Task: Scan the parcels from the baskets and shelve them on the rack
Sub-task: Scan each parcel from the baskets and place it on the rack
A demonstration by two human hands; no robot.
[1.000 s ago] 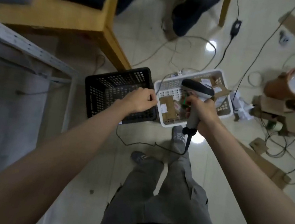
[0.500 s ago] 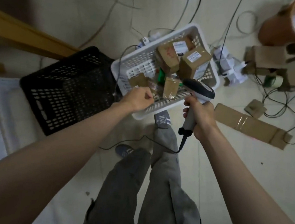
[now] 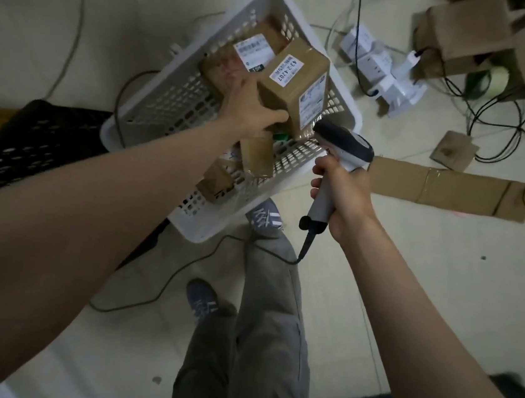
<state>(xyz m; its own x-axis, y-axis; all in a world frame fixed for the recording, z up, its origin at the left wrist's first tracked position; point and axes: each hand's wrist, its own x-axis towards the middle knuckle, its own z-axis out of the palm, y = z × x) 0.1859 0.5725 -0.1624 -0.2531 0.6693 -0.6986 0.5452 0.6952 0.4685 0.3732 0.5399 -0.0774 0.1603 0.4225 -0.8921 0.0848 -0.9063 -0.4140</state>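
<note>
A white slotted basket [image 3: 181, 91] stands on the floor with several taped cardboard parcels inside. My left hand [image 3: 248, 110] reaches into it and grips the lower edge of a brown parcel [image 3: 297, 81] that bears white labels. Behind that one lies a second labelled parcel [image 3: 237, 61], and smaller parcels [image 3: 256, 157] lie at the near end. My right hand [image 3: 343, 191] holds a grey and white barcode scanner [image 3: 343, 142] by its handle, its head just right of the gripped parcel. A black basket [image 3: 25, 145] sits to the left.
The scanner's cable runs down across the floor by my legs and shoes [image 3: 265, 218]. A flat cardboard strip [image 3: 449, 187] lies right of the basket. Power strips [image 3: 380, 71], cables, loose boxes [image 3: 462, 38] and a tape roll [image 3: 497, 81] crowd the upper right.
My left hand moved from the basket's near rim into the basket and took hold of the brown parcel. The view came closer to the white basket; the scanner stayed in my right hand.
</note>
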